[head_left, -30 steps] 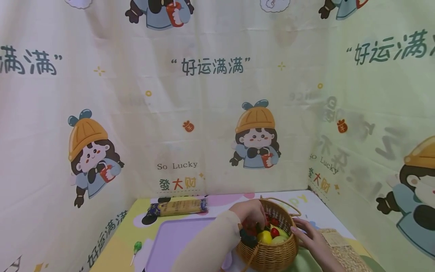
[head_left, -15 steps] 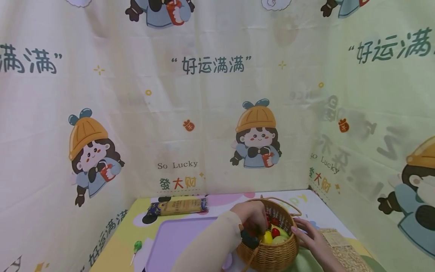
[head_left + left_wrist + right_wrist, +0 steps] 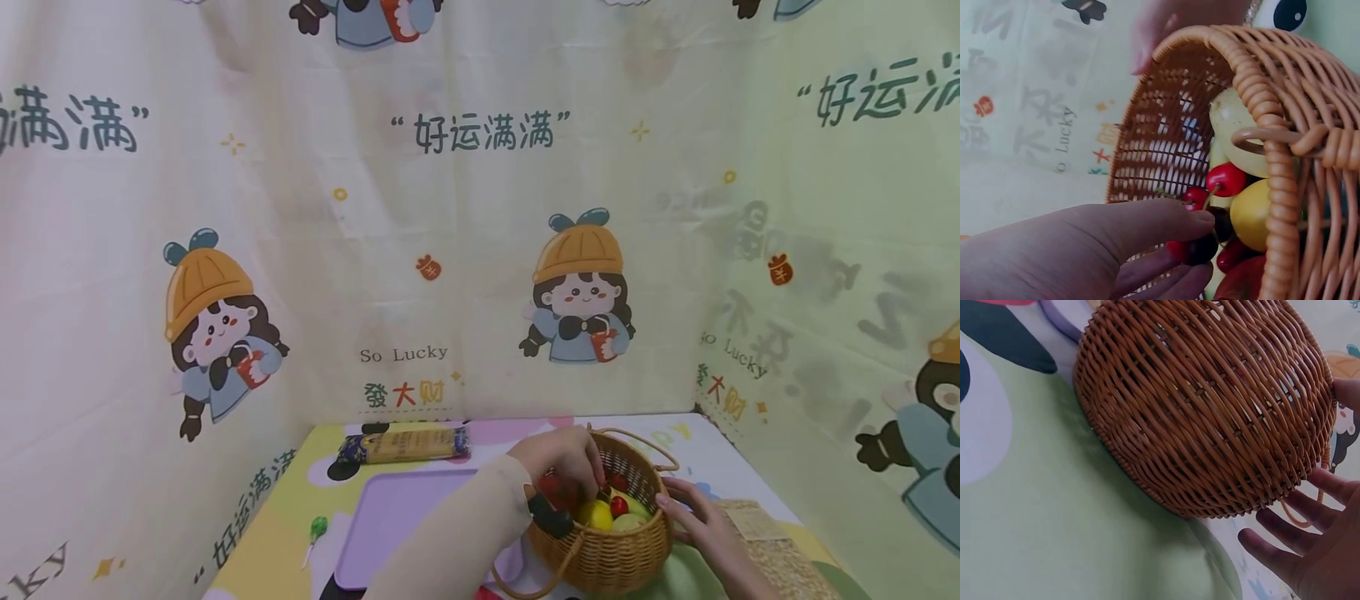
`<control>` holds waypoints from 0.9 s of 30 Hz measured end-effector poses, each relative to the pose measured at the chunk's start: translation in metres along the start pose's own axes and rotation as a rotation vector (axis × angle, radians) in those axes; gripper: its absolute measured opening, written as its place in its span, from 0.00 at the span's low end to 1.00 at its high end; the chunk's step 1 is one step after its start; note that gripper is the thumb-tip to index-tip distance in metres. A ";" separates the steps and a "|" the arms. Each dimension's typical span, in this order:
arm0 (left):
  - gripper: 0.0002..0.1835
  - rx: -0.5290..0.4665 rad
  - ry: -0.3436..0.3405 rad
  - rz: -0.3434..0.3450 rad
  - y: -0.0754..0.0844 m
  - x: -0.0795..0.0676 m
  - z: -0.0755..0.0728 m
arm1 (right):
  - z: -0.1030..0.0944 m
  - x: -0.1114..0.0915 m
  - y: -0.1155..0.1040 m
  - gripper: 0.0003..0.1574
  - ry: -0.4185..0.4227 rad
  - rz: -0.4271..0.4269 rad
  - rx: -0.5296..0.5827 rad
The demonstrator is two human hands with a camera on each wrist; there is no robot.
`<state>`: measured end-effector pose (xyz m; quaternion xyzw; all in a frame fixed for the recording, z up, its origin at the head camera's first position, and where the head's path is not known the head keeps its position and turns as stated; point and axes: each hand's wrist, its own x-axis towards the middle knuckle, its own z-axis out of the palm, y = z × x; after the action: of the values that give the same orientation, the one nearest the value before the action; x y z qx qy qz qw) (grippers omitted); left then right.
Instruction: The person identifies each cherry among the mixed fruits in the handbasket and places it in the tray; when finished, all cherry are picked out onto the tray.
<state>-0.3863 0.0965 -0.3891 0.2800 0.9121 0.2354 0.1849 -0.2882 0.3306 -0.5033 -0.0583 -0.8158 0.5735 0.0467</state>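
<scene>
My left hand reaches into a round wicker basket of fruit. In the left wrist view, its thumb and fingers pinch a dark red cherry. Around it in the basket lie a bright red cherry, a yellow lemon-like fruit and a pale green round fruit. Larger red fruit shows low down, partly hidden. My right hand touches the basket's right side near the rim; in the right wrist view its fingers are spread and fairly straight against the wicker.
Left of the basket lies a purple tray, partly behind my left sleeve. A yellow packet is at the back. A green lollipop-like item lies at left, a woven mat at right. The basket's handle hangs forward.
The head view has shifted slightly. My left hand first dips among the fruit, then comes up a little, uncovering more of the yellow fruit. My right hand stays at the basket's side.
</scene>
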 end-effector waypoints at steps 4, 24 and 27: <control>0.07 0.002 0.045 0.083 -0.003 -0.008 -0.005 | 0.000 0.000 -0.001 0.48 -0.008 0.006 0.005; 0.12 -0.279 0.235 0.288 -0.037 -0.041 -0.007 | 0.000 -0.001 0.000 0.51 -0.030 0.051 0.068; 0.11 -0.319 0.258 0.298 -0.040 -0.047 -0.008 | 0.001 0.000 0.000 0.53 -0.033 0.053 0.057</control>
<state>-0.3711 0.0364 -0.3940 0.3462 0.8282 0.4347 0.0723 -0.2878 0.3299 -0.5033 -0.0690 -0.7980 0.5984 0.0195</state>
